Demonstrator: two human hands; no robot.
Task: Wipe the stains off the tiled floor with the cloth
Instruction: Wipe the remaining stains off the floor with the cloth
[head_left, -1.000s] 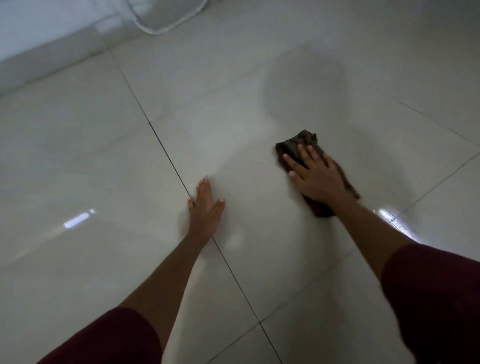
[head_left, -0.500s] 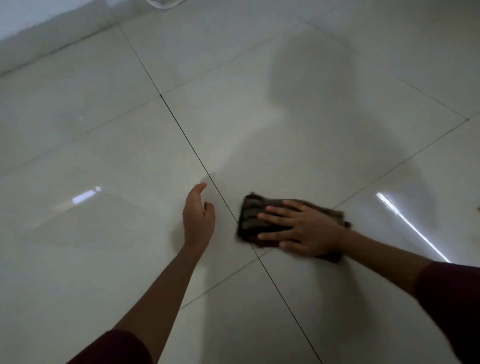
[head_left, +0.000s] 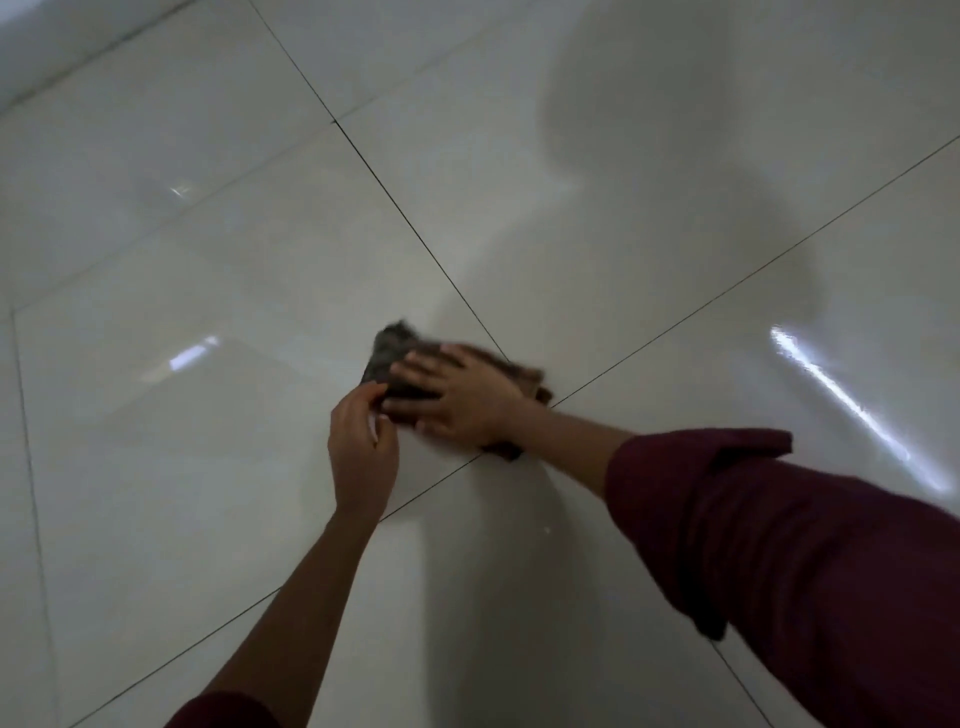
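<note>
The cloth (head_left: 395, 358) is dark and crumpled, and it lies flat on the tiled floor (head_left: 208, 493), just beside the corner where four tiles meet, mostly on the tile to the left of that crossing. It looks soft and light, a rag that folds and bunches easily. I judge it will slide well over these glossy tiles, so it needs pressure from above more than a tight grip. The best place to hold it seems the middle, with a flat palm, so that the edges do not roll under.

The right hand (head_left: 462, 400) presses on it like this, fingers straight and spread over the top. The left hand (head_left: 361, 441) is at the near left edge of the cloth, with its fingers curled. It seems to pinch that edge, but the picture is blurred there and I cannot be sure. Both arms wear dark red sleeves (head_left: 805, 561). I cannot make out any stains on the shiny floor from here.
</note>
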